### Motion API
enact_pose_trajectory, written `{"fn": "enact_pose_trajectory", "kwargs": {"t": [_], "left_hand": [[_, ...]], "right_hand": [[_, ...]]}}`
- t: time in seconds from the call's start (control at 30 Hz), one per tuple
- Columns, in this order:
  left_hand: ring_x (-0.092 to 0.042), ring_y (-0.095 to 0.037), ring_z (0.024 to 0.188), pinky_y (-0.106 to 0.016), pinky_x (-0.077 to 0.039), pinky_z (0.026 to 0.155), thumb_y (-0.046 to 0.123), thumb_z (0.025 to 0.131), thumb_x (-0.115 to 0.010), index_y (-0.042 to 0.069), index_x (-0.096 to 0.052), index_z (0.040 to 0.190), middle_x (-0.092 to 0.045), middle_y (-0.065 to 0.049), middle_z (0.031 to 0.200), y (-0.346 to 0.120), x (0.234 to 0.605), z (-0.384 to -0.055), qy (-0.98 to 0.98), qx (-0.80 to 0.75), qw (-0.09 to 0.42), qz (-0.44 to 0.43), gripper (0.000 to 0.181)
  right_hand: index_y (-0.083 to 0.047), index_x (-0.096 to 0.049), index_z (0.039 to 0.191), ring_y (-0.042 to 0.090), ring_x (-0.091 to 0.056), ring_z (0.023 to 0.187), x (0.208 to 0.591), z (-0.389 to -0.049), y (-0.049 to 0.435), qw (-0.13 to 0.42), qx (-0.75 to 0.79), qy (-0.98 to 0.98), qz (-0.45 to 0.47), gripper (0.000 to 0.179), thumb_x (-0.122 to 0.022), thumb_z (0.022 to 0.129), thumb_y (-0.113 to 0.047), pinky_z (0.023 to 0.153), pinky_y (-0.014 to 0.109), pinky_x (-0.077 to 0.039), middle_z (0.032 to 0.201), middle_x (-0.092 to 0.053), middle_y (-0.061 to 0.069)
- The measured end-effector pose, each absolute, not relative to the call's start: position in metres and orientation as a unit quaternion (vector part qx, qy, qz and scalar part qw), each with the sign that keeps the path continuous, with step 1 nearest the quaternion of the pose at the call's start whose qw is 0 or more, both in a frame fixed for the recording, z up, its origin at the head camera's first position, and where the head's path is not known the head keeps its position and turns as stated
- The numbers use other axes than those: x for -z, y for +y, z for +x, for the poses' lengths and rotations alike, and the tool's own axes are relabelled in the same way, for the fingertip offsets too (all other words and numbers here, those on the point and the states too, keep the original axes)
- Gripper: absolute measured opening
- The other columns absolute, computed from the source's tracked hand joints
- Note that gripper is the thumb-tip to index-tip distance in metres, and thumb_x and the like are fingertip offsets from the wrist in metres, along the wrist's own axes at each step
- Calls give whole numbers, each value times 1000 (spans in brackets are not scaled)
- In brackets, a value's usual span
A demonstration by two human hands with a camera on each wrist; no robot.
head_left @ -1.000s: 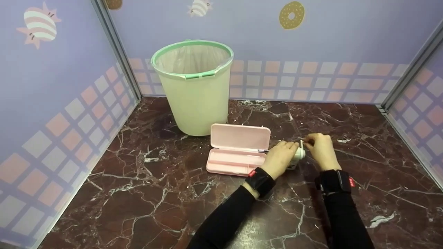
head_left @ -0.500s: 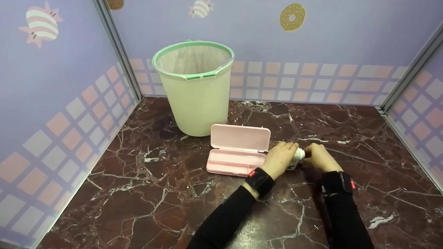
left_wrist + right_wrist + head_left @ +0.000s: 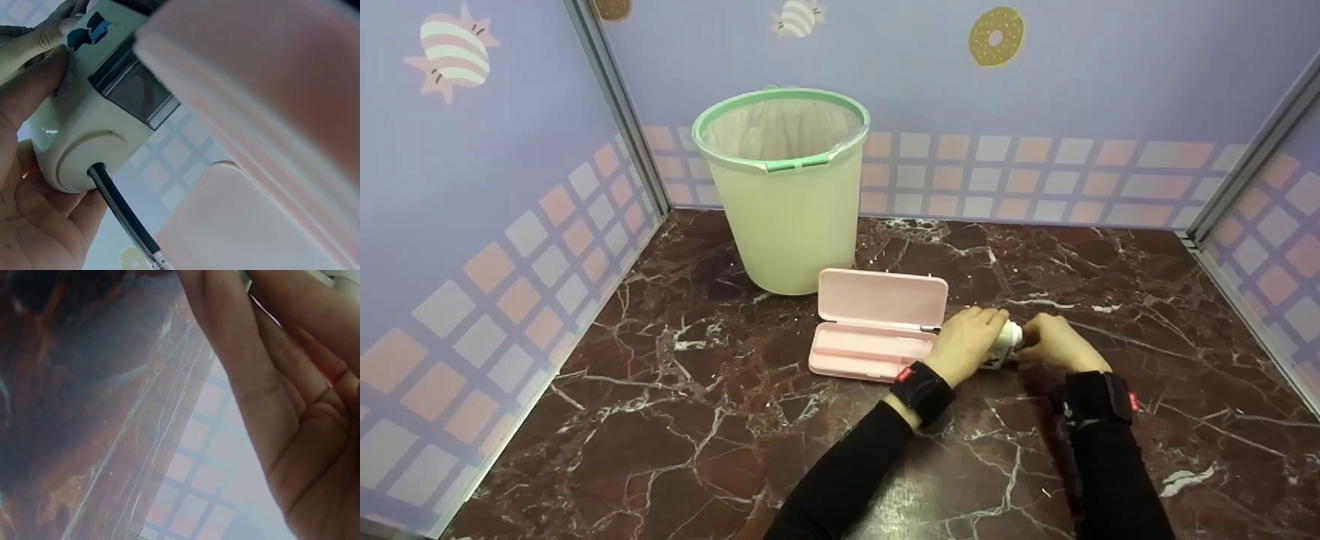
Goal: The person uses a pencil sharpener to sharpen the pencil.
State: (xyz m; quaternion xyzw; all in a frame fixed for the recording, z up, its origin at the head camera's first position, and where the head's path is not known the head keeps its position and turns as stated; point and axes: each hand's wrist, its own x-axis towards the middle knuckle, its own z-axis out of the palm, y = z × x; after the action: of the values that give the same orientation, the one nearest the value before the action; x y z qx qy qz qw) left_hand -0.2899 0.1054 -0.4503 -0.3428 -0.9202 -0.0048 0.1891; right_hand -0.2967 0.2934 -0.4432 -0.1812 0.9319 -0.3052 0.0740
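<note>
A white crank pencil sharpener (image 3: 1003,346) lies under my left hand (image 3: 966,339), which grips its body from the left. In the left wrist view the sharpener (image 3: 73,126) shows a clear shavings drawer (image 3: 135,93) and a blue picture. A dark pencil (image 3: 125,211) with a silvery ferrule sticks into its round hole. On the far side, my right hand (image 3: 1059,343) has thumb and fingers pinched together at the crank, which they mostly hide. The right wrist view shows the bent fingers (image 3: 242,354) of that hand, a pale bit of the sharpener beyond them.
An open pink pencil case (image 3: 851,364) stands just left of the sharpener, its lid (image 3: 881,296) upright. Behind it is a pale green bin (image 3: 795,217) with a liner. Patterned walls (image 3: 930,82) enclose the dark marbled table (image 3: 720,450).
My right hand has swung the crank from its upright position down out of sight, moving lower and slightly right. The left hand keeps its grip on the sharpener in the same place.
</note>
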Motion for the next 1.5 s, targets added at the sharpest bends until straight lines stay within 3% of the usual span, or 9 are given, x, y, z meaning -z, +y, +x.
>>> {"fn": "enact_pose_trajectory", "kwargs": {"t": [0.37, 0.57, 0.73, 0.83, 0.9, 1.03, 1.17, 1.33, 1.5], "left_hand": [[-50, -22, 134, -29, -36, 116, 29, 85, -76, 8, -39, 150, -51, -9, 147, 86, 435, -297, -913, 107, 65, -388, 78], [-47, -26, 135, -29, -32, 119, 23, 79, -81, 5, -41, 148, -49, -13, 147, 67, 416, -302, -909, 123, 47, -396, 82], [-63, -21, 113, -27, -48, 103, 16, 80, -79, 6, -65, 124, -67, -7, 123, 54, 402, -303, -918, 113, 61, -375, 47], [-68, -18, 99, -28, -54, 91, 18, 81, -79, 10, -73, 108, -73, -2, 107, 51, 399, -302, -926, 92, 72, -360, 29], [-69, -17, 94, -29, -55, 87, 21, 81, -79, 11, -74, 104, -74, -1, 101, 51, 399, -300, -931, 77, 75, -348, 26], [-71, -19, 90, -31, -57, 82, 25, 81, -79, 12, -74, 99, -75, -2, 97, 55, 405, -297, -941, 49, 84, -325, 23], [-72, -23, 87, -34, -58, 77, 21, 82, -78, 10, -73, 93, -75, -5, 94, 57, 411, -296, -944, 47, 93, -314, 16], [-72, -24, 85, -35, -59, 74, 16, 84, -73, 9, -72, 90, -75, -6, 92, 59, 417, -298, -942, 44, 100, -316, 9], [-72, -23, 84, -35, -59, 72, 13, 88, -67, 10, -73, 88, -76, -6, 92, 62, 419, -302, -943, 50, 104, -311, 7]], "right_hand": [[6, -73, 85, 13, -65, 69, 444, -297, 293, 72, 299, 934, -183, 10, -74, 77, 1, 64, 26, -53, 83, -75, 19], [6, -72, 88, 19, -68, 73, 440, -297, 290, 77, 297, 933, -188, 15, -76, 75, 0, 66, 29, -54, 86, -74, 19], [10, -60, 120, 37, -68, 99, 430, -292, 287, 78, 305, 931, -186, 59, -84, 69, -6, 86, 45, -55, 110, -69, 28], [6, -46, 139, 45, -58, 117, 421, -288, 282, 60, 301, 932, -194, 86, -88, 66, -11, 100, 56, -46, 130, -58, 31], [1, -42, 145, 47, -51, 125, 416, -287, 276, 40, 293, 934, -200, 93, -88, 65, -12, 106, 60, -40, 139, -52, 30], [-1, -49, 140, 46, -50, 127, 410, -284, 258, -16, 282, 934, -220, 81, -86, 68, -10, 107, 60, -39, 140, -53, 27], [5, -59, 127, 43, -59, 115, 413, -284, 242, -53, 274, 930, -239, 60, -81, 71, 0, 101, 55, -45, 126, -64, 25], [8, -67, 115, 39, -66, 97, 419, -285, 233, -70, 252, 932, -252, 46, -79, 70, 7, 88, 52, -52, 107, -71, 24], [6, -69, 113, 37, -68, 94, 421, -285, 231, -71, 248, 936, -242, 46, -78, 68, 8, 86, 51, -53, 104, -73, 22]]}}
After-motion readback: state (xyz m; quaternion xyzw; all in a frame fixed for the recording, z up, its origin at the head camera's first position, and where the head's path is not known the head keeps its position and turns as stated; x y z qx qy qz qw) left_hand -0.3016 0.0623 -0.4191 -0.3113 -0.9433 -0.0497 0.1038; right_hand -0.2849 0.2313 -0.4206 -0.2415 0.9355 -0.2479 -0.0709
